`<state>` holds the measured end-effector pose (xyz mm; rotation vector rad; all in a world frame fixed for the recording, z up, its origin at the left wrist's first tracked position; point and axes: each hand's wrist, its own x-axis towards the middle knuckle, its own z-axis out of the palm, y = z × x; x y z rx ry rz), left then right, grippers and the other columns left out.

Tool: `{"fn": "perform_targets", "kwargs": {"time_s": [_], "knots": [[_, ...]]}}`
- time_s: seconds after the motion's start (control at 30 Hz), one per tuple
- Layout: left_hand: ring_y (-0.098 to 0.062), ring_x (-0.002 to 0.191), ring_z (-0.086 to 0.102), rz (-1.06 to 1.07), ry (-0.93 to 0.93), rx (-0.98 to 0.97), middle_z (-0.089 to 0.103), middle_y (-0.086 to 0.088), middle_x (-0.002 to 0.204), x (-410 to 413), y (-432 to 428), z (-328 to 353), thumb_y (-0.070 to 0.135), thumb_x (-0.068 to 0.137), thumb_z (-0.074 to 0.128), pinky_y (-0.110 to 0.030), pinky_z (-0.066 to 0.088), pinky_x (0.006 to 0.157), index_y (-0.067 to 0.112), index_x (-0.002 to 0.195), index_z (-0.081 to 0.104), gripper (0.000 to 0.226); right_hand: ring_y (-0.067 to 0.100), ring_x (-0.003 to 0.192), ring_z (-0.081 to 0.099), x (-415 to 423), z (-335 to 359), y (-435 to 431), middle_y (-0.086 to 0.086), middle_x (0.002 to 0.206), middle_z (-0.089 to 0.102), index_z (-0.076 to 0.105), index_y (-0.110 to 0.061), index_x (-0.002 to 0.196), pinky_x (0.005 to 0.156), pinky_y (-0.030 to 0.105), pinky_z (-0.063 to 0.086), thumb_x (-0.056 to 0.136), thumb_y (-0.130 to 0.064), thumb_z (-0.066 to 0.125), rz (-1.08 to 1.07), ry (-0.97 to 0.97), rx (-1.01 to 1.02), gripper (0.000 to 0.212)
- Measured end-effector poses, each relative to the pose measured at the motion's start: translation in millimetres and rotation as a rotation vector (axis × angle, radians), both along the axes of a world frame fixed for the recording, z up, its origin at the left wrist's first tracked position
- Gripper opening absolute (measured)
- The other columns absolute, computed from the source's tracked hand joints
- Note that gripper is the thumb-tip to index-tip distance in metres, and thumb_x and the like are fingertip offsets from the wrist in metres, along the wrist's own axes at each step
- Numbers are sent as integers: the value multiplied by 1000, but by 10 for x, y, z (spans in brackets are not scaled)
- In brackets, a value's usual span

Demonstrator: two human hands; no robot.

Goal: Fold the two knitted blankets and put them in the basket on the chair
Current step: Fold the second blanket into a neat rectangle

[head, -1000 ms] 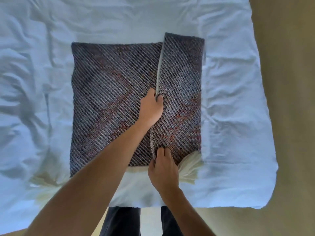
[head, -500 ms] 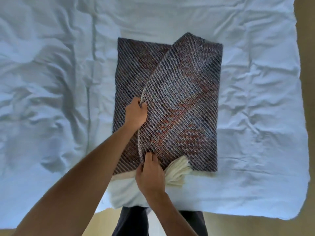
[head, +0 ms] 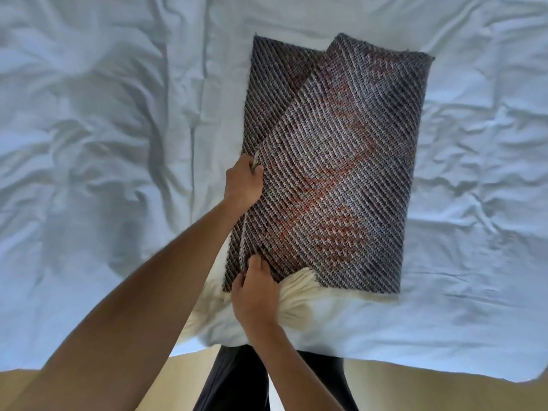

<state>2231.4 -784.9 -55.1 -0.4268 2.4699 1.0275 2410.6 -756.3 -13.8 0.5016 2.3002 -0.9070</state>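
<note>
Grey-and-rust knitted blanket (head: pixel 267 93): folded flap (head: pixel 341 188) now covers more of it. Left hand (head: pixel 244 183) and right hand (head: pixel 255 293) each pinch the flap's edge. Cream fringe (head: pixel 298 295) partly hidden by right hand.

Left hand (head: pixel 244 183) far out, right hand (head: pixel 255 295) nearer (both pinching the blanket (head: pixel 341 173))

A single head-worn wide-angle view, close above the bed (head: pixel 103 129), straight down over its near edge.
</note>
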Motion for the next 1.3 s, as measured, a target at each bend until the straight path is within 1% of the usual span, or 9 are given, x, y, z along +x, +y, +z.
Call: {"fn": "perform_targets", "kwargs": {"time_s": [0.17,0.37,0.5,0.73,0.93,1.03,1.1,1.2,1.3], "knots": [[-2,58,46,45,8,12,50,11,71,198,-146,74,30,96,48,-15,30,46,20,91,48,11,19,111,55,7,-34,111,5,122,59,52,-13,128,97,32,44,90,-5,46,33,-66,-236,39],[-12,62,54,79,-116,48,60,4,74,1080,-477,42,31,94,51,-23,43,55,17,89,55,15,17,101,59,-207,-48,614,5,113,64,60,-11,118,88,28,48,94,-5,47,73,90,-168,28],[-7,65,54,116,-222,59,58,11,68,1693,-603,84,39,91,54,-11,34,52,22,80,52,20,23,110,48,-436,-89,687,8,121,52,46,-17,134,93,35,45,94,-6,41,452,203,-68,41],[-23,87,57,-129,-408,-109,61,-7,96,2036,-725,32,18,79,62,-29,44,69,11,95,55,19,33,108,51,-679,-186,390,15,117,54,30,-24,142,85,43,44,88,-4,46,991,167,93,59],[-28,95,61,-81,-422,-179,65,-14,99,2018,-751,4,12,86,53,-38,52,80,11,92,63,12,33,89,61,-754,-140,287,13,92,63,47,-8,123,68,39,43,86,-3,46,973,234,93,38],[-31,111,55,-15,-475,-81,60,-11,115,1993,-688,47,25,79,61,-43,48,91,10,113,56,38,33,77,59,-714,-112,304,10,77,55,52,-3,99,57,35,35,85,-2,45,935,345,-40,16],[-29,111,54,3,-473,-15,59,-7,116,1941,-631,105,38,74,62,-40,46,88,13,119,51,53,32,84,59,-718,-137,348,12,89,61,54,-4,108,63,38,43,89,-3,43,913,321,-48,22],[-27,108,58,-117,-437,-127,64,-5,112,1871,-593,119,25,82,54,-41,48,91,19,112,56,31,30,99,58,-766,-165,399,13,111,62,47,-10,128,79,42,50,94,-8,40,911,206,-46,35],[-25,110,58,-195,-514,-244,65,-2,113,1768,-617,106,22,82,52,-40,47,93,22,113,57,32,28,110,55,-943,-110,436,13,121,59,45,-13,134,90,43,49,94,-9,39,825,217,-130,41]]}}
